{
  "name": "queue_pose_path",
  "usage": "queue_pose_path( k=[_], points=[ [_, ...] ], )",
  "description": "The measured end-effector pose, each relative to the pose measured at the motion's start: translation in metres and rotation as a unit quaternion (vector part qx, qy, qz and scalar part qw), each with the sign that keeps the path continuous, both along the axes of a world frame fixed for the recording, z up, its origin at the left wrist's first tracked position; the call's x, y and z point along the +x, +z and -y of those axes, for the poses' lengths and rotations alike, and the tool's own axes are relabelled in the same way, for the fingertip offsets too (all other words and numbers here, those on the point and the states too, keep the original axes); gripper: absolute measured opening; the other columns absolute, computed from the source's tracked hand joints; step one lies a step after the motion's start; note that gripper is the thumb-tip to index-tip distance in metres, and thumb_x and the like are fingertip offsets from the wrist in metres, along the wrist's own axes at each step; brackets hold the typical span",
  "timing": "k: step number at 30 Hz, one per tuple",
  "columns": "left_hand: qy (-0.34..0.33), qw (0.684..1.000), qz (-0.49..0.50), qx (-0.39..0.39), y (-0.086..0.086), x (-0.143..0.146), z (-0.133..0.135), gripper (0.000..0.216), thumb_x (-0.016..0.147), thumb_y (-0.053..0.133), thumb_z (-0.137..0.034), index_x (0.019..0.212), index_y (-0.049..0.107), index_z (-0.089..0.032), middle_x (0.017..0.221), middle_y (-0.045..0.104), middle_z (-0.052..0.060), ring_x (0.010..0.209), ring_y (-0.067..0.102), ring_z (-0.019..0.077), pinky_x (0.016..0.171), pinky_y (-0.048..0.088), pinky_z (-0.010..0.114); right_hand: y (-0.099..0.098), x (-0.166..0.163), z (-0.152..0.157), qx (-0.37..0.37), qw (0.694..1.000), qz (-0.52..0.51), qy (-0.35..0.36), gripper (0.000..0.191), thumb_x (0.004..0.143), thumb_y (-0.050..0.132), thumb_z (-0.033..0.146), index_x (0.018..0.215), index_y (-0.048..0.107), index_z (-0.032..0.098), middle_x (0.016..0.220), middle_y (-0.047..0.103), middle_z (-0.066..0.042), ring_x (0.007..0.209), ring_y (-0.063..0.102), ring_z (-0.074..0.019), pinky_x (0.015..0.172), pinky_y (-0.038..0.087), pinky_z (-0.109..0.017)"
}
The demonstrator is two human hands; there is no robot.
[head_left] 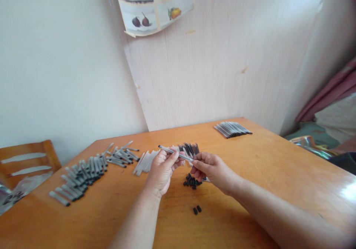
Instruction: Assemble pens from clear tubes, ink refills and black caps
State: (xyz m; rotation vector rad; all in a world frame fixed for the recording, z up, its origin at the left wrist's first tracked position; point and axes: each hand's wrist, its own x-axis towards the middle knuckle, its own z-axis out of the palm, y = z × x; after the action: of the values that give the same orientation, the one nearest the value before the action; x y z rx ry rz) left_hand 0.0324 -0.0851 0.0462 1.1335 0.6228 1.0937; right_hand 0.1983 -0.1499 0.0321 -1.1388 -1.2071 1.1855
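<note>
My left hand [164,167] pinches a slim whitish pen [167,149] near its middle, in the air above the table. The pen has a dark tip at its upper left end and slants down to the right. Its lower right end is in the fingers of my right hand [211,169], which partly hide it. Just below my right hand is a small heap of black pen caps [191,181]. Two loose black caps [197,209] lie nearer to me. Behind my hands lie a row of clear-white tubes [145,163] and a bundle of dark refills [191,149].
The wooden table [239,219] bears a spread of black-ended pens [80,176] at left and a neat stack of pens [233,129] at the far right. A wooden chair [51,156] stands at the left edge. A fruit picture [155,10] hangs on the wall behind.
</note>
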Motion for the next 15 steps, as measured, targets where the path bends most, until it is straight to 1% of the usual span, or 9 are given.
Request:
queue_pose_path(
  k=[3, 11, 13, 15],
  points=[
    [-0.002, 1.0, 0.003, -0.003, 0.0013, 0.0001, 0.0018, 0.026, 0.079, 0.072, -0.029, 0.093, 0.056, -0.014, 0.095, 0.071, 0.008, 0.085, 0.068, 0.0153, 0.076, 0.054, 0.028, 0.0007, 0.0, 0.0011, 0.006, 1.0, -0.001, 0.008, 0.032, 0.085, 0.06, 0.049, 0.083, 0.055, 0.017, 0.069, 0.066, -0.002, 0.053, 0.058, -0.0089, 0.051, 0.047, -0.022],
    [0.012, 1.0, 0.007, 0.006, -0.0015, 0.0036, 0.0006, 0.027, 0.079, 0.072, -0.031, 0.094, 0.056, -0.015, 0.096, 0.07, 0.008, 0.084, 0.067, 0.0149, 0.076, 0.053, 0.028, -0.0009, -0.0024, -0.0009, 0.004, 1.0, -0.012, 0.001, 0.029, 0.086, 0.059, 0.047, 0.083, 0.053, 0.018, 0.072, 0.067, -0.002, 0.055, 0.06, -0.0098, 0.053, 0.048, -0.023],
    [0.015, 1.0, 0.007, 0.012, -0.0019, 0.0035, 0.0, 0.026, 0.079, 0.071, -0.032, 0.094, 0.056, -0.015, 0.095, 0.07, 0.007, 0.084, 0.067, 0.0148, 0.076, 0.053, 0.028, 0.0004, -0.0024, -0.001, -0.004, 1.0, 0.0, 0.004, 0.029, 0.086, 0.058, 0.046, 0.083, 0.054, 0.018, 0.073, 0.067, -0.002, 0.056, 0.06, -0.0103, 0.055, 0.049, -0.024],
    [0.021, 1.0, 0.0, 0.022, -0.0022, 0.0028, -0.0002, 0.027, 0.08, 0.07, -0.033, 0.094, 0.057, -0.015, 0.095, 0.07, 0.007, 0.084, 0.066, 0.0151, 0.075, 0.052, 0.028, 0.0014, -0.0011, -0.001, -0.022, 0.999, 0.035, 0.011, 0.028, 0.086, 0.058, 0.046, 0.087, 0.055, 0.018, 0.073, 0.067, -0.003, 0.056, 0.06, -0.0109, 0.053, 0.048, -0.024]
  ],
)
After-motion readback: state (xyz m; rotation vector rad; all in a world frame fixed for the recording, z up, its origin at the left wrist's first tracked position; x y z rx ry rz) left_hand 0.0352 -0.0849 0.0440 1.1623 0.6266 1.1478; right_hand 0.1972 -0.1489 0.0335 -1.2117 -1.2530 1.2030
